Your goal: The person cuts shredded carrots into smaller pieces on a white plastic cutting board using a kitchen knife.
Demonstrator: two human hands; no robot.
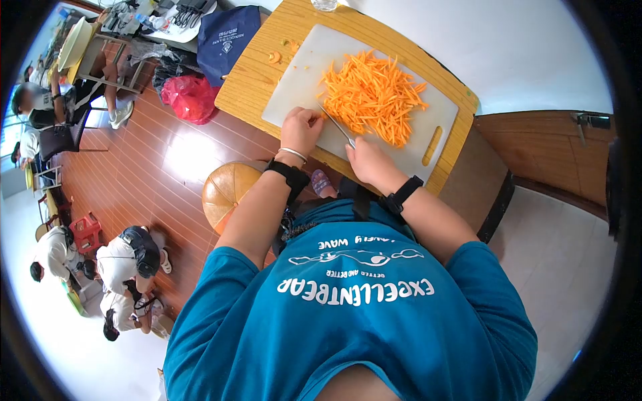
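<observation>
My right hand (372,162) is wrapped round the handle of a knife (340,125), whose blade slants up and left over the cutting board's near edge. My left hand (302,129) is closed with curled fingertips close to the blade, at the board's near left side; what those fingers hold, if anything, is hidden. A large heap of shredded carrot (374,93) lies just beyond the knife on the white cutting board (294,90). The board rests on a wooden table (244,87).
Carrot scraps (275,58) lie left of the board. A glass (324,4) stands at the far edge. A round brown stool (231,190) is by my left arm. A red plastic bag (190,100) and a blue bag (229,40) sit beyond the table. Several people are at left.
</observation>
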